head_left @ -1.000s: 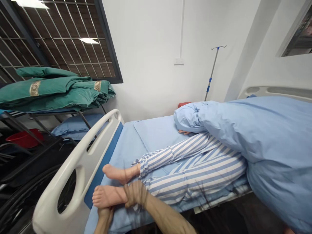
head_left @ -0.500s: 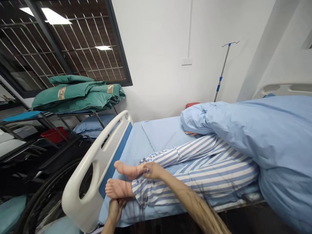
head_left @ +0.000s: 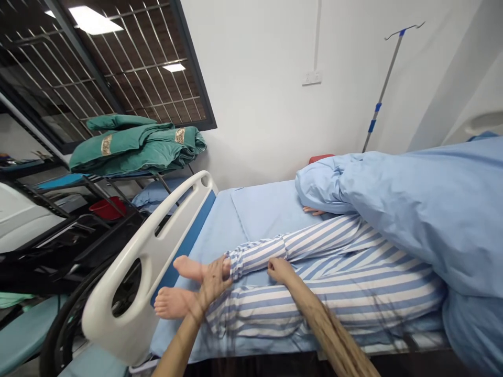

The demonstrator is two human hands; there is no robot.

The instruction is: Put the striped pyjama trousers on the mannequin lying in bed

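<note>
On the blue-sheeted bed (head_left: pixel 261 201) lie two legs in blue-and-white striped trousers (head_left: pixel 334 293), with bare feet. My left hand (head_left: pixel 215 280) is wrapped over the ankle of the far foot (head_left: pixel 188 268), just below the trouser cuff. The near foot (head_left: pixel 175 302) rests beside my left wrist. Against the striped fabric of the far leg, around the shin, my right hand (head_left: pixel 281 270) has its fingers curled and touches the cloth. Under the blue quilt (head_left: pixel 416 204) the upper body is hidden; a few fingers (head_left: pixel 313 211) show at its edge.
A white footboard (head_left: pixel 118 280) closes the bed's left end. Beyond it stand a wheelchair wheel (head_left: pixel 58 324), a red basin (head_left: pixel 108 208) and folded green quilts (head_left: pixel 137 149) on a rack. Behind the bed rises an IV pole (head_left: pixel 387 86).
My left hand has moved up from beneath the near foot to the far ankle. My right hand has left that ankle and shifted right to the shin. The view has shifted slightly.
</note>
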